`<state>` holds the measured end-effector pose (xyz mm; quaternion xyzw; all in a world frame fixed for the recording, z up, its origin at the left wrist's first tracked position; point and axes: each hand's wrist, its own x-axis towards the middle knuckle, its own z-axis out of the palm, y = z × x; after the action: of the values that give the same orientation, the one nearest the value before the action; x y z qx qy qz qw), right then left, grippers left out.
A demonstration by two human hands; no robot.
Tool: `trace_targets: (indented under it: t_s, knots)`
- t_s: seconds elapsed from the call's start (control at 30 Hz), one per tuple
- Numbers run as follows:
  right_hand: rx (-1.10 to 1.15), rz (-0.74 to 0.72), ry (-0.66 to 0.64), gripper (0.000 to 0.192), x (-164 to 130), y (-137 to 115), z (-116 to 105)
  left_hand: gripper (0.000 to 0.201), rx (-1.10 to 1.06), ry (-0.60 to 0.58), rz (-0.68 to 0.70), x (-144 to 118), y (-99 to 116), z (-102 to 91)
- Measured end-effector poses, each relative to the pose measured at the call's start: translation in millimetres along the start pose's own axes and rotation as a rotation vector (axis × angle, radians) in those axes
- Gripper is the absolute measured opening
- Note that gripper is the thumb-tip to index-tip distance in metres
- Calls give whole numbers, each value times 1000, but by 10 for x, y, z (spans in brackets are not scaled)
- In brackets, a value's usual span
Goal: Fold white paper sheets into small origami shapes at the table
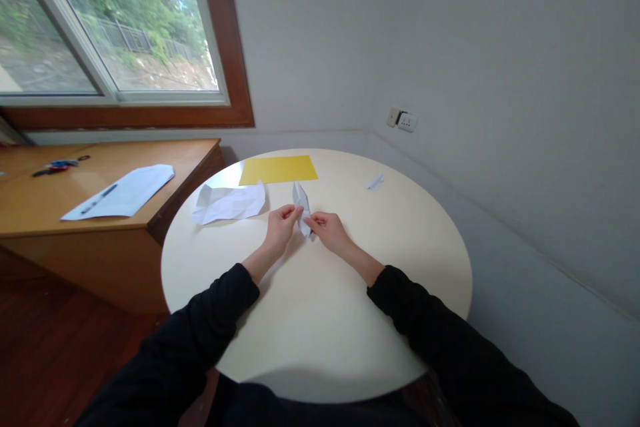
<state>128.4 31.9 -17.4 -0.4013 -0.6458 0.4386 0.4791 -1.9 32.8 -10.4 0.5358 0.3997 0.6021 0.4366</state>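
Both hands met over the round cream worktop [320, 320], pinching a small folded white paper piece [301, 203] between them. The left hand [281, 227] had its fingers [294, 211] closed on the paper's near left edge, and the right hand [327, 228] had its fingers [311, 219] closed on the near right edge, so the folded piece pointed away from the fingertips. Just beyond the fingers lay a flat yellow rectangular sheet [278, 169]. Left of the left fingers lay a crumpled white paper sheet [229, 203]. Well right of the right fingers lay a tiny white folded scrap [375, 181].
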Motion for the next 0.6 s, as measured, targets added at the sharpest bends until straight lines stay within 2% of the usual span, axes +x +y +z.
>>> trace_targets:
  t_s: [0.2, 0.6]
  knots:
    - [206, 102, -97, 30, -3, 15, 37, 26, -2, 72, 5, 46, -31, -39]
    - [186, 91, -169, 18, -13, -16, 48, 23, 12, 132, -20, 64, -85, -44]
